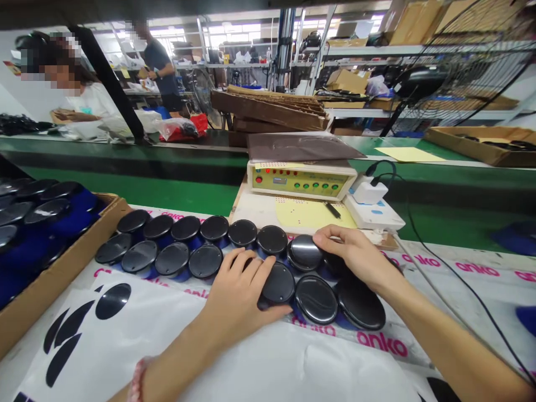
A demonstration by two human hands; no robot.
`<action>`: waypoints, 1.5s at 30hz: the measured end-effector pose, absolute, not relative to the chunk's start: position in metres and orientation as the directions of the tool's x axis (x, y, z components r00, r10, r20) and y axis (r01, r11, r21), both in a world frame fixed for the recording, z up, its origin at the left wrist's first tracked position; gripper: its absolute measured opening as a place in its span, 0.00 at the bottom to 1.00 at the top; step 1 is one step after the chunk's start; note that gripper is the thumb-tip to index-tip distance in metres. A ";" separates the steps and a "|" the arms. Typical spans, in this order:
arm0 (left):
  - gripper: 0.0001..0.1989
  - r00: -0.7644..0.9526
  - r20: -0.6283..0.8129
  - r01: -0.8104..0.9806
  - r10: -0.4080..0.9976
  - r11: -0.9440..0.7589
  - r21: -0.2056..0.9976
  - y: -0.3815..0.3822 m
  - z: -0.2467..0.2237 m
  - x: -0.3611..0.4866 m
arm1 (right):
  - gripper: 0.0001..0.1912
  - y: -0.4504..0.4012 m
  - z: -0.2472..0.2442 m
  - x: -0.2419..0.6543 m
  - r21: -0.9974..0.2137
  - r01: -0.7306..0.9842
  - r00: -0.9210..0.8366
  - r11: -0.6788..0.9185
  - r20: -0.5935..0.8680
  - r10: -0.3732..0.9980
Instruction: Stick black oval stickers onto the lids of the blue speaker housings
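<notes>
White sheets [326, 357] spread across the near side, bearing black ovals [113, 301] toward the left; a pink bracelet [136, 379] circles the left wrist; just beyond, blue containers [316, 298] with round black tops stand in two rows on wrapping [494, 290] printed "anko"; the left hand [238, 287] lies over the near row, fingers and thumb spread about one top, though I cannot tell whether its grip is closed; the right hand [355, 254] reaches in from the right, its grip pinching the edge of a glossy black disc [305, 251], which lies over a container near the right end of the far row; at the left, a cardboard box [62, 276] holds more such containers; farther off, a yellow sheet [299, 215] carries a small black stick [333, 210], with a cream machine [301, 181] behind it and a white power strip [377, 215] to its right; a dark sheet [299, 146] covers the machine's top; beyond rise stacked cardboard trays [268, 111], a person in white [94, 97] at the far left, another standing in dark clothes [159, 58], and shelving [377, 51].
</notes>
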State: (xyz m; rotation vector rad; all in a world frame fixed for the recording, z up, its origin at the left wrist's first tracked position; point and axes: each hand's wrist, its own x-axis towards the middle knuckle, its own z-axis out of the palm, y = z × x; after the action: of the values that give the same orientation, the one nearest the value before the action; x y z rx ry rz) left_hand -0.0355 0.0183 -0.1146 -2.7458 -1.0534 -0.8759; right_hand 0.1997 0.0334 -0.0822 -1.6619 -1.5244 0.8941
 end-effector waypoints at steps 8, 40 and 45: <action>0.26 0.586 0.514 0.653 0.626 -0.741 0.158 0.019 -0.111 -0.034 | 0.14 0.032 -0.080 0.197 -0.855 0.514 0.031 -0.065 -0.057 0.998; 0.17 0.689 0.489 0.565 0.534 -0.819 0.100 0.011 -0.112 -0.021 | 0.12 0.023 -0.086 0.184 -0.014 0.943 -0.296 0.331 0.414 0.861; 0.18 0.705 0.462 0.569 0.538 -0.818 0.084 0.011 -0.116 -0.025 | 0.16 0.022 -0.073 0.193 0.057 0.961 -0.266 0.271 0.463 0.846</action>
State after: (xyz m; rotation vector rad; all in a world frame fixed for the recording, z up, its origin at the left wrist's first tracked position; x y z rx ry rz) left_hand -0.0250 0.0110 -0.1160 -2.8404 -0.9242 -0.7387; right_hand 0.1926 0.0221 -0.0735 -1.6461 -2.2063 -0.4713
